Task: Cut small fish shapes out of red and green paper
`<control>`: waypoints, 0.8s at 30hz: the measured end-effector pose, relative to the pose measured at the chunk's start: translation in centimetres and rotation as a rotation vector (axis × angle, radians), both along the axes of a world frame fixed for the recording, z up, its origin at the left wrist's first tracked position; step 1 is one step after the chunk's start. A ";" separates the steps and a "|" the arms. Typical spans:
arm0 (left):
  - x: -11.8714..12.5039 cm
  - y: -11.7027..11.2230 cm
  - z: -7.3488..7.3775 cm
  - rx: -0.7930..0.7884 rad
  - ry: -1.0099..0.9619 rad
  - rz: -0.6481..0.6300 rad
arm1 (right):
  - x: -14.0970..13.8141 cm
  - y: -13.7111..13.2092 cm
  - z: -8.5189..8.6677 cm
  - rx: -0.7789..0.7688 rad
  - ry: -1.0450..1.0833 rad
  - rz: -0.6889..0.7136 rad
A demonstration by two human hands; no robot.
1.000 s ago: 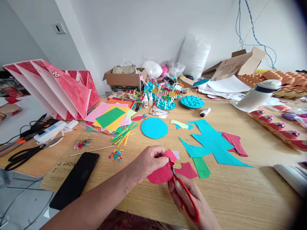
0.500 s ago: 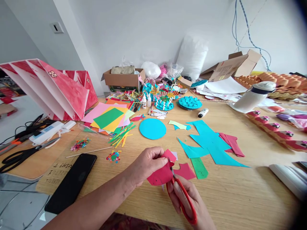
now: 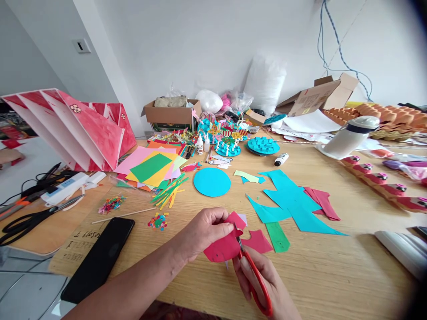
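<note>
Blue disc (image 3: 212, 182) lies flat on table (image 3: 316, 271); all places from it. Red paper (image 3: 222, 249) is held up on the near side of disc, apart from it. Left hand (image 3: 207, 231): thumb and fingers pinched together on red paper. Right hand (image 3: 271, 280): near side of disc and a bit right, fingers clamped round red handles of scissors (image 3: 267, 300). Blades at the cut edge of red paper, small flap curling there; how far blades part, can't tell. Drawn eye on red paper's near end.

Right of disc: blue offcuts (image 3: 293, 200); nearer, green scrap (image 3: 278, 237) and red scrap (image 3: 258, 241). Left of disc: paper stack (image 3: 151, 166), with strips (image 3: 171, 191) between the two. Left and nearer: dots (image 3: 158, 221), then phone (image 3: 98, 260) well apart. Just beyond disc: red fish (image 3: 191, 167), white cutouts (image 3: 220, 162). Farther beyond: glue bottles (image 3: 199, 145).
</note>
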State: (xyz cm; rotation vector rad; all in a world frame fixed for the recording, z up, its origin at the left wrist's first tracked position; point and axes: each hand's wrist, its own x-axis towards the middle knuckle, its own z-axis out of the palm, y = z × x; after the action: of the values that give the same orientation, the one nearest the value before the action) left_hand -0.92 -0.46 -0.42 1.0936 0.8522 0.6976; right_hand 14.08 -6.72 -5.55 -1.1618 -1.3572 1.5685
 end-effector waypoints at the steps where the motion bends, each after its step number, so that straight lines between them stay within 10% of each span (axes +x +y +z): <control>1: 0.0 0.0 0.0 -0.003 -0.006 -0.009 | 0.0 0.0 0.1 0.004 -0.003 0.002; 24: 0.2 -0.1 0.0 -0.054 0.018 -0.018 | 0.2 0.0 -0.6 -0.013 -0.023 -0.004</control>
State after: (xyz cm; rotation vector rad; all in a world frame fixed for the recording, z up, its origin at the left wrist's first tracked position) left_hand -0.70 -0.55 -0.42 1.0596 0.8705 0.6471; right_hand 14.30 -6.72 -6.14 -1.1929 -1.3605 1.5681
